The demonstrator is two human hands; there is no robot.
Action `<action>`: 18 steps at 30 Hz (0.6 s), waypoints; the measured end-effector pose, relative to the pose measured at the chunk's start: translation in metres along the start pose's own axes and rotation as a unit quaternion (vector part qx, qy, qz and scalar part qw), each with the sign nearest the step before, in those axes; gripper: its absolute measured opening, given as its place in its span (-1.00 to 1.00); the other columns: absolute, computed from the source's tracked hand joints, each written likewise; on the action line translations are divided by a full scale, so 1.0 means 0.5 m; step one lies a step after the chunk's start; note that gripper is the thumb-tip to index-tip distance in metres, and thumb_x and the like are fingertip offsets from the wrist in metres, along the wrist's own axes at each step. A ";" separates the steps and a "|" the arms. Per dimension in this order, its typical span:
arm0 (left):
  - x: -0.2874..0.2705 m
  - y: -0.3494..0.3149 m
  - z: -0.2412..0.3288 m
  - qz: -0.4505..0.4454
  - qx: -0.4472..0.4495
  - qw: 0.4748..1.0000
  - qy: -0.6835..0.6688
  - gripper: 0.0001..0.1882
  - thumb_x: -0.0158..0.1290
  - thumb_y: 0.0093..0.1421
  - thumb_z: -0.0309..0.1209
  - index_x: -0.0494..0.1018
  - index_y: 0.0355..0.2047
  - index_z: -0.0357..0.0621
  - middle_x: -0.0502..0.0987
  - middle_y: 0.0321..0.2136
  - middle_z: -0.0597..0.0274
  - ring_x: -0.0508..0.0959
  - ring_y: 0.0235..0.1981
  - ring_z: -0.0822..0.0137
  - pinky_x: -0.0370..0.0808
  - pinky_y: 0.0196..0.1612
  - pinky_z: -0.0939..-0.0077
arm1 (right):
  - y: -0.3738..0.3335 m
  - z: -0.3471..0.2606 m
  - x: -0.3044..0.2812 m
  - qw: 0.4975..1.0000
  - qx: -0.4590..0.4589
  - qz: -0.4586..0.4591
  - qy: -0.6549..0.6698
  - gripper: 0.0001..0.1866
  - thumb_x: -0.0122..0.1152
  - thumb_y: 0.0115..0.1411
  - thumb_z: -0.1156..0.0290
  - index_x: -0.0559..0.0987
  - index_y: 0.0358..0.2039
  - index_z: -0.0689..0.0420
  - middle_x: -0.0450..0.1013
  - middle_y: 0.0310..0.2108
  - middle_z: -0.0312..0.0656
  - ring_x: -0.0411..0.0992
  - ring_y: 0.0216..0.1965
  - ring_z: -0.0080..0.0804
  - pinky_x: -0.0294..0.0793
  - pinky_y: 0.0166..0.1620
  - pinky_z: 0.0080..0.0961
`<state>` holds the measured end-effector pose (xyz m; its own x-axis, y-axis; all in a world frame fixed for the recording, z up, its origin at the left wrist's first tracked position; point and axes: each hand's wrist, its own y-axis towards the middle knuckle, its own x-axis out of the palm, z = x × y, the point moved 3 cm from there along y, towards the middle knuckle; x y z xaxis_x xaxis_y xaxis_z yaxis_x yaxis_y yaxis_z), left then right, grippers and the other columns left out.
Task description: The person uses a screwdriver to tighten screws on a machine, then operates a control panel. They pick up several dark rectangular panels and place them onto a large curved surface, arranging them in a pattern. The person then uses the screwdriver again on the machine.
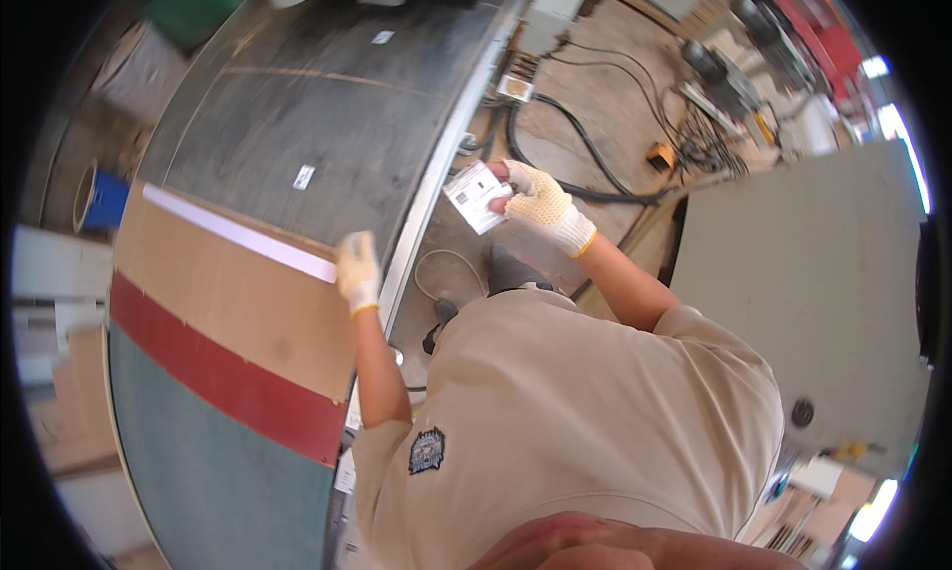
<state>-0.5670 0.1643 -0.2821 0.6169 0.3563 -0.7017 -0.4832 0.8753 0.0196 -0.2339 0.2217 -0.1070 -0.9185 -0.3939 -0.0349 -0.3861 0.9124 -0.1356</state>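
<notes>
A long, narrow white strip [238, 233] lies across the brown board [218, 282] on the conveyor-like table. My left hand [358, 270], in a cream knit glove, is closed at the strip's right end; its fingers are slightly blurred. Off the table's right side, my right hand [540, 205] wears a dotted glove with bare fingertips. It pinches white printed labels [476, 197] between thumb and fingers, held up above the floor.
The dark belt [327, 104] carries a small white label [303, 177] and another farther off. Red [228, 367] and grey-green [218, 451] surfaces lie nearer. Black cables [585, 143] cross the floor; a grey cabinet [803, 292] stands right, a blue bucket [104, 201] left.
</notes>
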 end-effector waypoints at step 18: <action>0.318 -0.487 0.586 -0.571 -0.007 0.728 -0.379 -0.61 0.07 0.41 -0.51 0.41 0.22 -0.32 0.57 0.10 0.03 0.62 0.02 0.24 0.56 0.12 0.32 | -0.536 0.142 -0.249 0.923 0.012 0.355 -0.151 -0.44 0.40 0.06 0.35 0.50 0.10 0.16 0.52 0.01 0.04 0.54 0.07 -0.08 0.52 0.13 -0.25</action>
<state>-0.1693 0.1035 -0.1898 0.7839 -0.5189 0.3409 0.6115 0.7403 -0.2793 -0.0098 0.0184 -0.1367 -0.8722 0.2855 -0.3972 0.3084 0.9512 0.0065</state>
